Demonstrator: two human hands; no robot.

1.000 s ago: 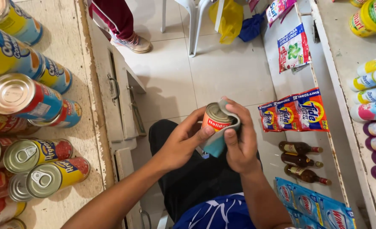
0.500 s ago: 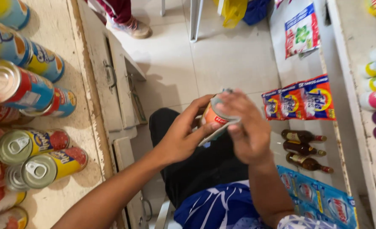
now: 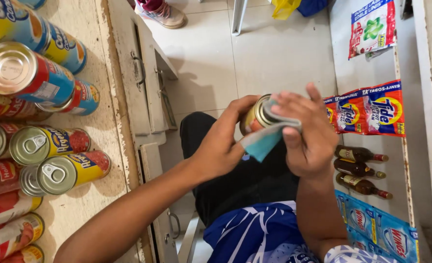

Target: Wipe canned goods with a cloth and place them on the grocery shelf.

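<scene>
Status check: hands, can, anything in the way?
Left hand grips the can. Right hand presses blue cloth on its lid. Nothing blocking.

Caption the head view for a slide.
Left hand holds a tin can while right hand presses a blue cloth over its top.

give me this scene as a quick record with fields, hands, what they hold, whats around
left hand: left hand grips the small round metal can with a red label from the side
right hand: right hand presses a folded light blue cloth over the can's top
left of hands: pale worn counter with rows of lying tins, among them a yellow-and-red labelled tin with a ring pull
right of hands: hanging orange-and-blue sachets, three small brown glass bottles
below: white tiled floor
</scene>
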